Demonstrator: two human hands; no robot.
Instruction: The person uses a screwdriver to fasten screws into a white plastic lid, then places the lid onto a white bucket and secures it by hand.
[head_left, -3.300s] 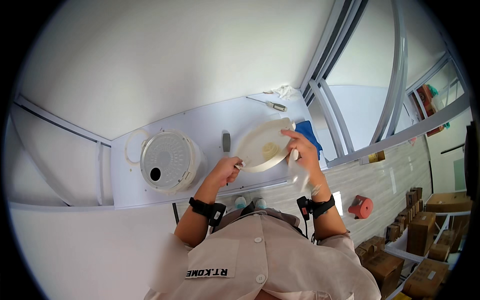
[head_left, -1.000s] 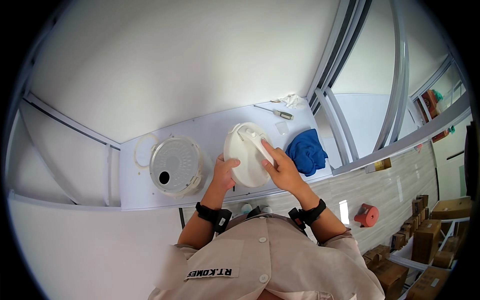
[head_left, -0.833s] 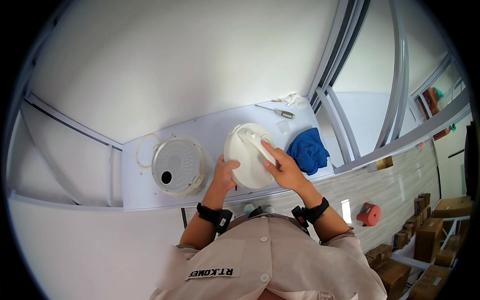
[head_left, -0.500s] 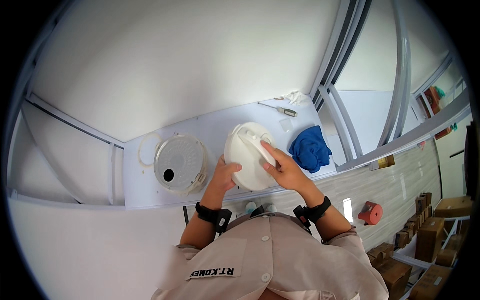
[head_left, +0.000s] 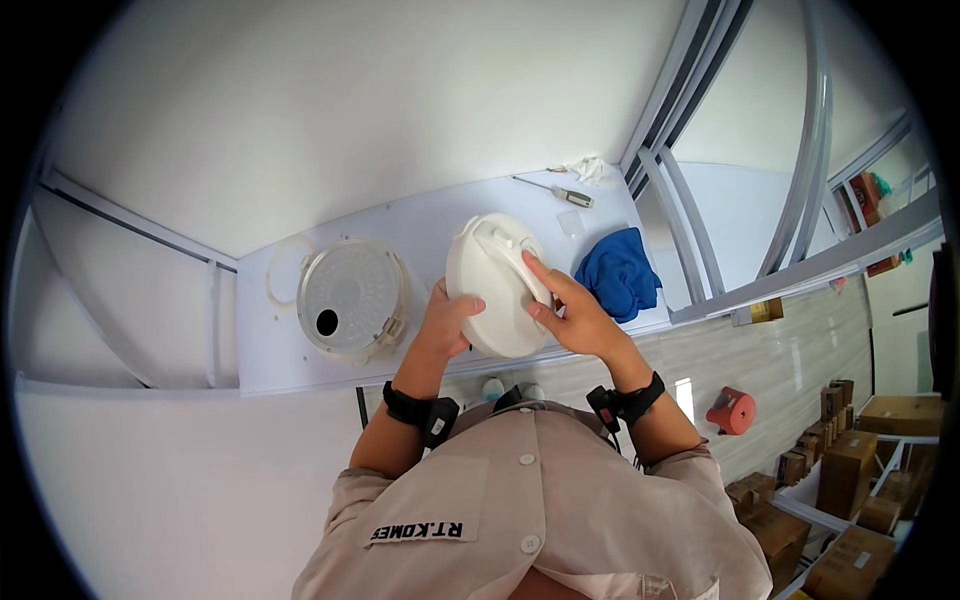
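Both hands hold up a white appliance lid (head_left: 488, 305), oval from this angle and with a raised curved handle, above the table's front edge. My left hand (head_left: 446, 320) grips its left rim, thumb on the face and fingers behind. At the right side my right hand (head_left: 580, 318) is closed round the edge by the handle, its index finger stretched along the handle. A round whitish plate (head_left: 352, 285) with a black hole and a clasp-like part at its rim lies to the left. A thin pale ring (head_left: 271, 275) lies partly under it.
Right of the lid sits a bunched blue cloth (head_left: 618, 275). Behind it lie a small clear piece (head_left: 571, 223), a screwdriver (head_left: 572, 196) and crumpled white tissue (head_left: 592, 171). Metal frame posts (head_left: 672, 225) border the table's right end. A red stool-like object (head_left: 732, 411) and cardboard boxes (head_left: 848, 470) stand on the floor.
The whole scene has shifted slightly upward in the picture as my head moved. Both hands keep their hold on the lid, which stays over nearly the same spot.
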